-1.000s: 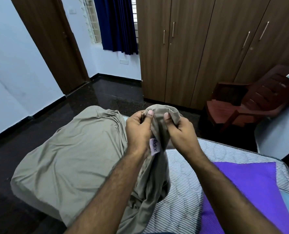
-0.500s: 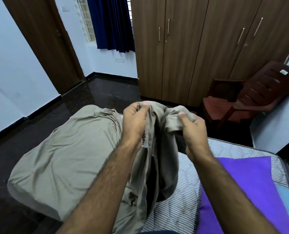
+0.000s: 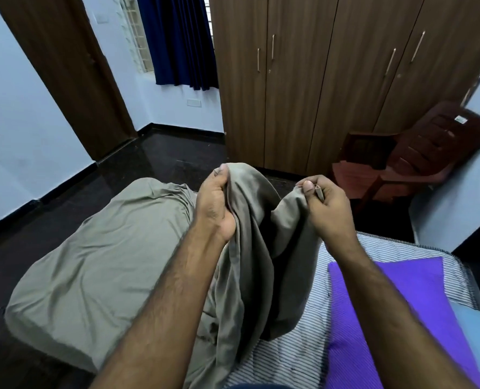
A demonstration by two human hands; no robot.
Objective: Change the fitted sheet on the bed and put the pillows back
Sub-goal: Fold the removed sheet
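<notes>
A grey-green fitted sheet covers the left part of the mattress, and its loose end is lifted in front of me. My left hand grips a bunched fold of the sheet at the top. My right hand pinches the sheet's edge further right, so the cloth sags between the hands. The striped bare mattress shows on the right. A purple folded cloth lies on it under my right forearm.
A brown plastic chair stands beyond the bed at the right. Wooden wardrobes fill the back wall. A dark door and a blue curtain are at the left. The floor is dark and glossy.
My hands have moved apart along the sheet's edge, the right one going right. The white label seen earlier between them is out of sight now.
</notes>
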